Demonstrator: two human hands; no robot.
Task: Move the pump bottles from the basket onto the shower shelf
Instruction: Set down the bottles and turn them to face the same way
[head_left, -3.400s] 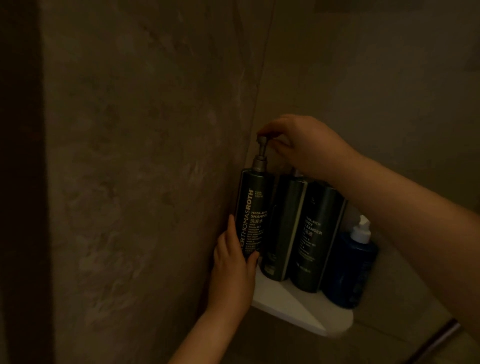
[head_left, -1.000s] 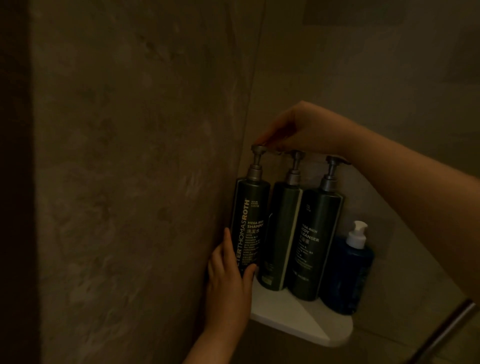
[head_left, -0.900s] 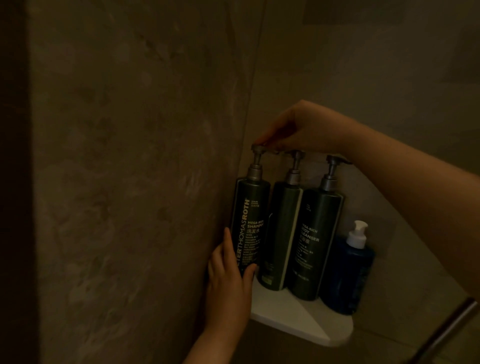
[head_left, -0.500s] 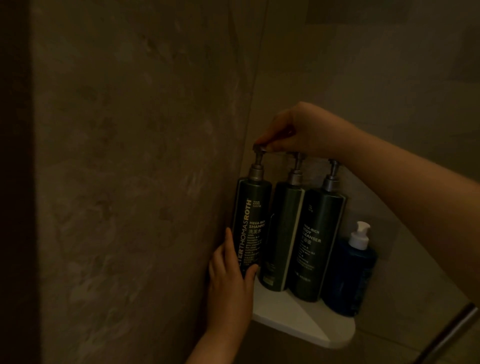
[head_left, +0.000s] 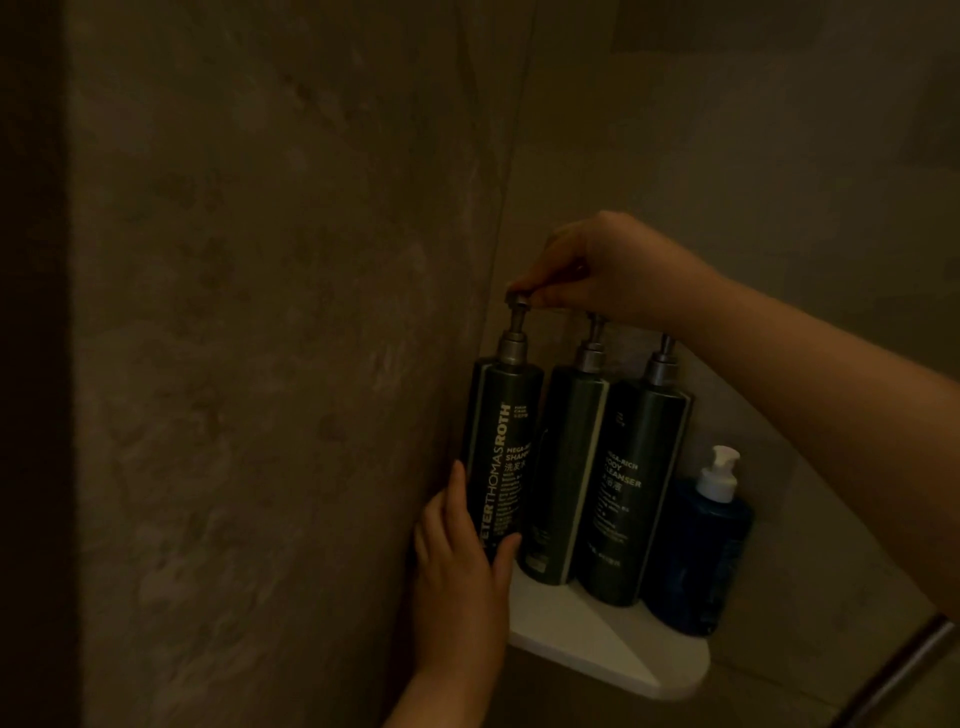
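**Crowded corner shelf: a tip or knock is the main risk**

Three dark pump bottles are stood upright in a tight row on the white corner shelf (head_left: 618, 649), each touching its neighbour, with a shorter blue bottle (head_left: 698, 561) just beside them on the right. The basket is not in view. The shampoo bottle (head_left: 501, 457) is set nearest the left wall, close to the shelf's front edge. Its lower body is clasped by the left hand (head_left: 460, 566), thumb across the front and fingers wrapped behind. Its pump head (head_left: 518, 300) is pinched between the fingertips of the right hand (head_left: 608, 265); in the dim light it cannot be told whether the nozzle is being turned or merely held.

Several failures are judged possible. If the pump is twisted hard while the base is loosely held, the bottle may be pivoted off the shelf edge. The middle bottle (head_left: 563, 467) and the body cleanser bottle (head_left: 631, 483) sit directly under the right wrist and forearm, so their pumps could be caught and the row toppled as the arm is drawn away. The blue bottle could be nudged off the far end if the row is shoved sideways.
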